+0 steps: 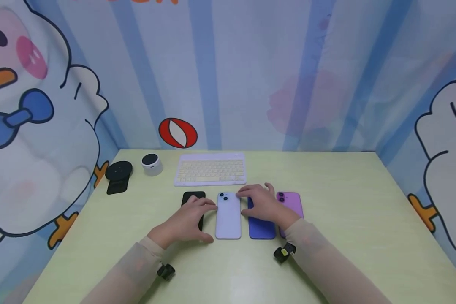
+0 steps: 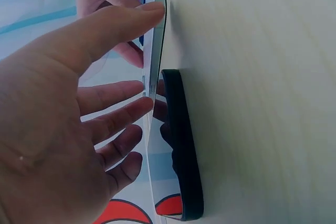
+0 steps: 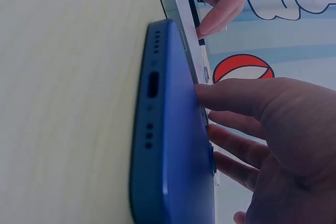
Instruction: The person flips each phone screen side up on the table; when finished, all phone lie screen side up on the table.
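Note:
A pale lavender smartphone lies back-up on the table between both hands. My left hand is at its left side, fingers spread over a black smartphone, with the thumb near the pale phone's lower left corner. From the right, my right hand reaches over a blue smartphone, its forefinger and thumb at the pale phone's right edge. Whether the fingertips touch that phone is hard to tell. Rightmost in the row lies a purple smartphone, partly hidden by the right wrist.
Behind the phones lies a white-and-lavender keyboard. To its left stand a small white cylinder with a black top and a black folding stand. A printed curtain hangs behind the pale table.

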Demonstrator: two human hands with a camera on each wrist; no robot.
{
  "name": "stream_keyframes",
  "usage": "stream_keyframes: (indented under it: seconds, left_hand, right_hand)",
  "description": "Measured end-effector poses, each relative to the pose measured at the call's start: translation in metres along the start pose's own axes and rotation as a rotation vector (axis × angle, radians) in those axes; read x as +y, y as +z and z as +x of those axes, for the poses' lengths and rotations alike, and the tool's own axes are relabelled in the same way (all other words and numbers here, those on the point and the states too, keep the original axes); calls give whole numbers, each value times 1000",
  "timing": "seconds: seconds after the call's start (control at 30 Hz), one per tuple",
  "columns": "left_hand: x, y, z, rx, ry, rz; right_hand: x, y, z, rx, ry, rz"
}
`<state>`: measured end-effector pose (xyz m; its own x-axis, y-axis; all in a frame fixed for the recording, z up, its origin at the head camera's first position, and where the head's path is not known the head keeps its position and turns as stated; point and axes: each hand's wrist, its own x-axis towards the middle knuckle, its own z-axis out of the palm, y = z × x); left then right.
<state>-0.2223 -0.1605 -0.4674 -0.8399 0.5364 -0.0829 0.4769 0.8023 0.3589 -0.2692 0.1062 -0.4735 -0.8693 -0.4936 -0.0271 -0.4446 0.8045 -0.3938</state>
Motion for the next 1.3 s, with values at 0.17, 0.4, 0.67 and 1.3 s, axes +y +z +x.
stream_keyframes:
  seconds: [0.17, 0.4, 0.67, 1.3]
  left_hand:
    - [1, 2, -2, -6, -12, 3]
    - [5, 5, -2, 4, -25, 7]
    - [10, 9, 0, 21, -58, -1]
    - [14, 6, 3, 54, -61, -18]
  right_hand:
    - [-3, 5, 1, 5, 13, 32]
    - [-3, 9, 0, 13, 12, 69]
    - [-3, 11, -1, 16, 16, 108]
    - [0, 8, 3, 56, 70, 165]
